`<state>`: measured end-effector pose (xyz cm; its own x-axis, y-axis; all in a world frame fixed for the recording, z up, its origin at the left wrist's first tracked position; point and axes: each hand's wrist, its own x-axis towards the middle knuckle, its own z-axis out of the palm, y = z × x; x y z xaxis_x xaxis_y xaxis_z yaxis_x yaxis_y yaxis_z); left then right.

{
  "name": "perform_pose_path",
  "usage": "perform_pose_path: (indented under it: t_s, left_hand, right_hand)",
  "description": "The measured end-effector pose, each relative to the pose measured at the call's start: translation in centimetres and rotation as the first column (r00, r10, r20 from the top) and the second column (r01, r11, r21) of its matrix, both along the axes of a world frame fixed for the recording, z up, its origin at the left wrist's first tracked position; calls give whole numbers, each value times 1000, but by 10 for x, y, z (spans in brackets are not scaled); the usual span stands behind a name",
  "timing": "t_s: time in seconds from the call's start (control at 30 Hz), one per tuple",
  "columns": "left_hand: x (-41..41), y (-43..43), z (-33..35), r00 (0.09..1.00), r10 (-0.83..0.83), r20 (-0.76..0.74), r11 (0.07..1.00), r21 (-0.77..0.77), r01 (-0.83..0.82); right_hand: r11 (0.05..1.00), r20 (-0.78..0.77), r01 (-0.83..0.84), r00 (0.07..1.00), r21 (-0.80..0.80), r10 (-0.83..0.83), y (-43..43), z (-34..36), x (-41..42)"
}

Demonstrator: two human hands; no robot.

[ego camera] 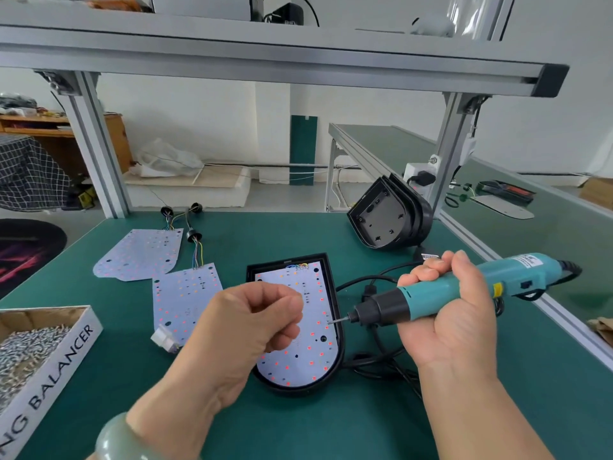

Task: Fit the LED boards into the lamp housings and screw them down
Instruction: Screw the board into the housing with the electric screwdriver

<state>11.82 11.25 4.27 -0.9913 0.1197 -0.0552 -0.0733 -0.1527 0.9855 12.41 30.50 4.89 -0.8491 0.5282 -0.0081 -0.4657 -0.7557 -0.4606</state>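
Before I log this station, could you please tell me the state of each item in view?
lamp housing: lying open-side up, LED board seated inside.
loose LED boards: two, flat on the mat, unfitted.
spare housings: stacked, leaning, front one empty.
screwdriver: gripped by right hand, bit horizontal.
left hand: fingers pinched; contents hidden.
screw box: open, holding screws.

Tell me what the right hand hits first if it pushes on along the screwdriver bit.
Likely the left hand: its curled fingers sit just beyond the bit tip. Depth is unclear; if the bit passes below them, it meets the LED board.
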Motion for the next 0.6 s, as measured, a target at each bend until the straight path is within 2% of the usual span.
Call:
perform_pose_path:
  t_s: [0.13, 0.33, 0.6]
  left_hand:
    - [9, 9, -1, 995, -22, 94, 990, 141, 9]
    - [15, 19, -2, 999, 11, 30, 1000, -29, -10]
    - [21, 28, -2, 999, -17, 28, 1000, -23, 18]
  right_hand:
    - [1000, -6, 7, 1000, -12, -7, 0, 1, -1]
    - [1000, -39, 20, 999, -16, -20, -5, 4, 5]
    - [1000, -40, 15, 999, -26, -16, -7, 2, 3]
